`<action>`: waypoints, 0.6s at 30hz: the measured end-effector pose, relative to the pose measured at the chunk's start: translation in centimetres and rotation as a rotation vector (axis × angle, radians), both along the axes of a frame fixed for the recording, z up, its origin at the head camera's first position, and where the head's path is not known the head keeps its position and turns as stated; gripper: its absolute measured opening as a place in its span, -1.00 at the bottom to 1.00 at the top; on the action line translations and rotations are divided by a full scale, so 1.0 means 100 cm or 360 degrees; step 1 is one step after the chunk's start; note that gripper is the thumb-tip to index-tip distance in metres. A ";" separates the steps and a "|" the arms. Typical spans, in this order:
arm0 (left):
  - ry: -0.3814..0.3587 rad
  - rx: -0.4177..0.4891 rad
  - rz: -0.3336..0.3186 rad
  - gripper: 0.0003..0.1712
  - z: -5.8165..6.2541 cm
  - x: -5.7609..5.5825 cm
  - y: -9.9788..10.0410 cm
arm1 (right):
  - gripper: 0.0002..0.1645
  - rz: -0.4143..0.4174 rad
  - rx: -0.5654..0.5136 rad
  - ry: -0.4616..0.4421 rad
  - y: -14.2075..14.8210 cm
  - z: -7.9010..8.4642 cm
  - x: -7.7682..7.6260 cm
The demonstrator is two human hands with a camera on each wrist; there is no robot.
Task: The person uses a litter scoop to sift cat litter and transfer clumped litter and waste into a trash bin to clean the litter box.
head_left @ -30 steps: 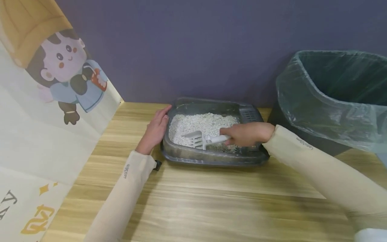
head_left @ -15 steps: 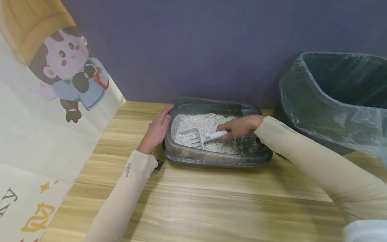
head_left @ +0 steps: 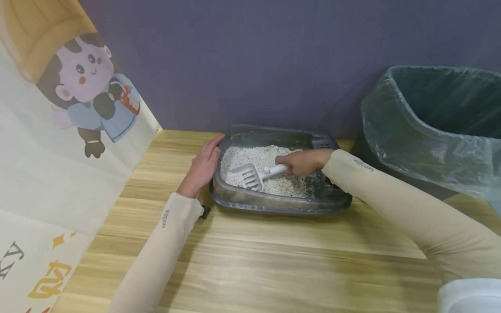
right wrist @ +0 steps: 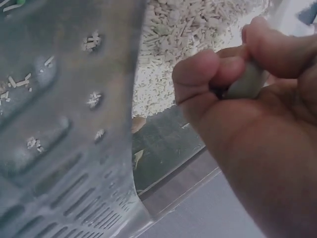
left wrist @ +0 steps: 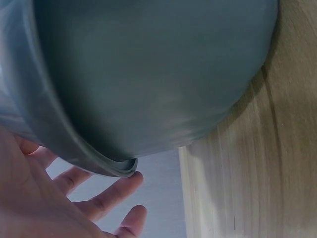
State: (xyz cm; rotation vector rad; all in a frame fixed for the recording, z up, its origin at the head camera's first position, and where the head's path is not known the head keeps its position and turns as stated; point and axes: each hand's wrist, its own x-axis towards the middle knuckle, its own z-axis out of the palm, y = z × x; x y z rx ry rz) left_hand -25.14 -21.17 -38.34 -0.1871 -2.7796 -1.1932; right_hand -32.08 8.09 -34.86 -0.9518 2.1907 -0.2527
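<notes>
A dark grey litter box stands on the wooden surface against the wall, with pale pellet litter in it. My right hand grips the handle of a light grey slotted litter scoop; its head lies at the litter on the box's left side, with pellets on it. In the right wrist view the curled fingers wrap the handle end, beside the box's slotted panel. My left hand rests along the box's left rim, its extended fingers against the outside in the left wrist view.
To the right stands a dark bin with a clear plastic bag folded over its rim. A dark wall rises directly behind the box. On the left is a pale panel with a cartoon figure.
My right hand has moved left and slightly away over the box, and the scoop's slotted head has turned flatter while shifting a little left. The left hand stays at the rim.
</notes>
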 end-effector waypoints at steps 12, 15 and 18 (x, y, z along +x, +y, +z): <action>0.0010 0.0011 -0.0031 -0.46 0.000 -0.001 0.002 | -0.83 -0.0063 -0.0212 0.0086 0.022 0.001 0.008; 0.0007 0.0014 -0.0040 -0.46 0.001 0.000 0.000 | -0.79 -0.0107 -0.0311 0.0185 0.031 0.003 0.010; 0.0020 0.0012 -0.0032 -0.46 0.001 0.001 -0.001 | -0.79 -0.0128 -0.0400 0.0389 0.039 0.004 0.013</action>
